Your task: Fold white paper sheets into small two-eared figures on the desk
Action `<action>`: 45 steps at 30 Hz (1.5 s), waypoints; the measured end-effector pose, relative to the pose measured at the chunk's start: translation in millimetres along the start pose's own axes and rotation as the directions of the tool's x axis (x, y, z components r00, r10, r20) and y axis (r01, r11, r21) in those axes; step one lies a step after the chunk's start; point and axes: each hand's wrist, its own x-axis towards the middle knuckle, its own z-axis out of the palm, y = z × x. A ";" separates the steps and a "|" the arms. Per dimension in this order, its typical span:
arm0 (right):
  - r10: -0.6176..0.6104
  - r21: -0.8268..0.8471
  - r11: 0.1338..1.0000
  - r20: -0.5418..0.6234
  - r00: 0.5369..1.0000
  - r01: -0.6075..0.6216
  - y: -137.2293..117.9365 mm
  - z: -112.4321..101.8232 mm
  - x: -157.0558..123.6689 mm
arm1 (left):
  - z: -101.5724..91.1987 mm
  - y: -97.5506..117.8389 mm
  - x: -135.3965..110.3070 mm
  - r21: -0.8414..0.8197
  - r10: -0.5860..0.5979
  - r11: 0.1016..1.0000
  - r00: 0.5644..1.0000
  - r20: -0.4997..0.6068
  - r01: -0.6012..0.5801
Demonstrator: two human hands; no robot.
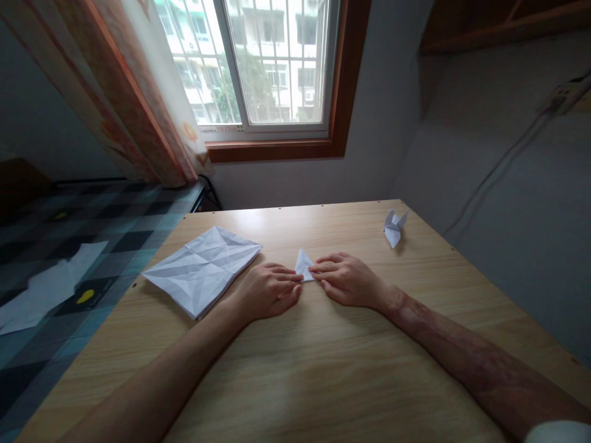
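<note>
Folded paper (303, 261) lies on the surface (300, 375), left hand (273, 288) at its 8 o'clock, right hand (347, 280) at 3. Both loosely open, fingertips touching it, not gripping. Paper stack (203, 267): 9 o'clock.

The paper triangle (302, 262) is white, the bedspread (124, 206) plaid.

Open tabletop (305, 375) nearside, paper stack (203, 267) left

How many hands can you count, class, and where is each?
2: the left hand at the left side of the paper triangle, the right hand at its right. None seem hidden.
</note>
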 end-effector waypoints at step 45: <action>0.179 0.043 0.983 -0.067 0.982 -0.176 5.4 6.0 0.2 | 16.6 -14.8 0.4 -0.154 -0.343 0.929 0.939 -0.014 0.337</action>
